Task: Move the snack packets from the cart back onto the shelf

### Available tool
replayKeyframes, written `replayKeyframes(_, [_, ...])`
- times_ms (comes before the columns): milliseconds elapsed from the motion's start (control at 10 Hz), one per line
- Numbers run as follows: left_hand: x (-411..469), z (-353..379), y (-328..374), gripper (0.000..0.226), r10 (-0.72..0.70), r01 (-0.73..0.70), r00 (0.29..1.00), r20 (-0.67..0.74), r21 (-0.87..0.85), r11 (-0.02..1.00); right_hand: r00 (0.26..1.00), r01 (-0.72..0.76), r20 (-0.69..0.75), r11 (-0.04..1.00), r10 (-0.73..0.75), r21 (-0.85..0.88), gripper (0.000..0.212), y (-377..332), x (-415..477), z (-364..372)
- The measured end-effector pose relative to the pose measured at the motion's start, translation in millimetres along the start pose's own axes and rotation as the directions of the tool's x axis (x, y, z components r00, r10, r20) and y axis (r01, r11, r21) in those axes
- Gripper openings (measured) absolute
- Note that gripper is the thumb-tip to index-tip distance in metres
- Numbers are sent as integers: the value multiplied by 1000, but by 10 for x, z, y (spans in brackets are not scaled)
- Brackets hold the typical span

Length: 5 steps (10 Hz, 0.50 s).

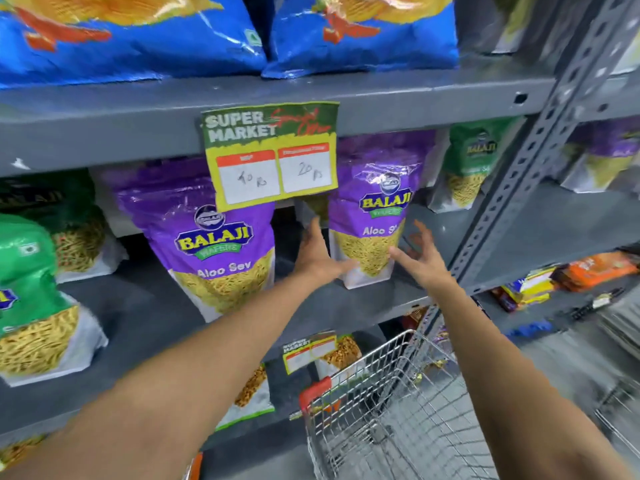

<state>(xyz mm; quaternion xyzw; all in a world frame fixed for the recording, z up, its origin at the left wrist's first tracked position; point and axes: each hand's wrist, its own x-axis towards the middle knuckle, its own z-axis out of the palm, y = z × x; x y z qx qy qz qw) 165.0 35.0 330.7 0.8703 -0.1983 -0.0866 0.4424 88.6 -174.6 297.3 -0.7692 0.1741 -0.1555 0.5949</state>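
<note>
So the purple Aloo Sev packet (370, 216) was standing upright on the grey shelf (145, 313), close to its front edge and toward the right end by the slotted upright post (540, 147). Both of the person's hands were right at it. The left hand (317, 254) lay flat against the packet's left side, fingers spread, thumb across the lower front. The right hand (417, 256) was open wide just off the packet's right edge, fingers splayed, gripping nothing; couldn't tell if a fingertip touched the bag.

A second purple Aloo Sev packet (218, 244) stood further left on the same shelf, so two purple ones up front. I counted three green packets there too: one at the left edge (31, 299), one behind it (74, 216), one at the back right (474, 161). Two blue chip bags (138, 36) sat on the shelf above, with a supermarket price tag (272, 154) hanging from that shelf's front lip. The wire cart (391, 410) stood below right, one red corner showing.
</note>
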Motion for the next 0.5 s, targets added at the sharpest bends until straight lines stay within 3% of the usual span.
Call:
replayKeyframes(100, [184, 66, 61, 99, 13, -11, 1000, 10, -115, 993, 995, 36, 94, 998, -42, 59, 79, -82, 129, 38])
replayKeyframes(200, [138, 148, 19, 85, 59, -64, 998, -32, -173, 983, 995, 42, 85, 999, -44, 22, 74, -27, 161, 34])
replayKeyframes(400, [140, 128, 32, 83, 61, -65, 998, -26, -171, 983, 994, 24, 104, 1000, -24, -5, 83, -98, 124, 40])
replayKeyframes(500, [55, 52, 6, 83, 19, -21, 999, -34, -66, 998, 999, 17, 38, 998, -14, -57, 96, -130, 28, 41])
